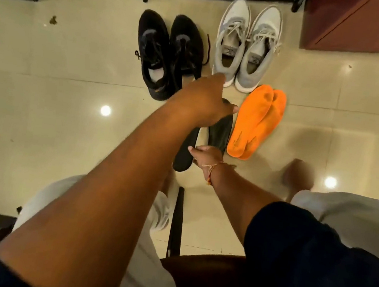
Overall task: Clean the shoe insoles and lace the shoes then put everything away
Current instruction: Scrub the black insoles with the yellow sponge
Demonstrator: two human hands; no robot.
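Head view, the only one on offer, looked straight down on a seated person bent over a tiled floor (71, 73). Toward twelve o'clock stood the black shoes (168, 55), side by side with toes away, and just beside them at about one o'clock the grey shoes (247, 46), their pale laces threaded. Set out in pairs like that, each shoe was within easy reach of the chair.

At two o'clock from the hands lay the orange insoles (257, 121), overlapping along their inner edges, just below the heels of the grey pair; I took them to belong to those shoes and to be parked there awaiting their turn.

At the centre were the black insoles (221, 129). The right hand (206, 155) had its fingers curled over their heel ends, seemingly pinning both so they would not slide on the glossy tile. The left hand (204, 99) reached across above their toe ends, thumb stretched out toward three o'clock; whether its fingers were closed on an insole or merely resting there I could not tell, since the back of the hand hid them. My guess was that the black pair was being gathered up for cleaning.
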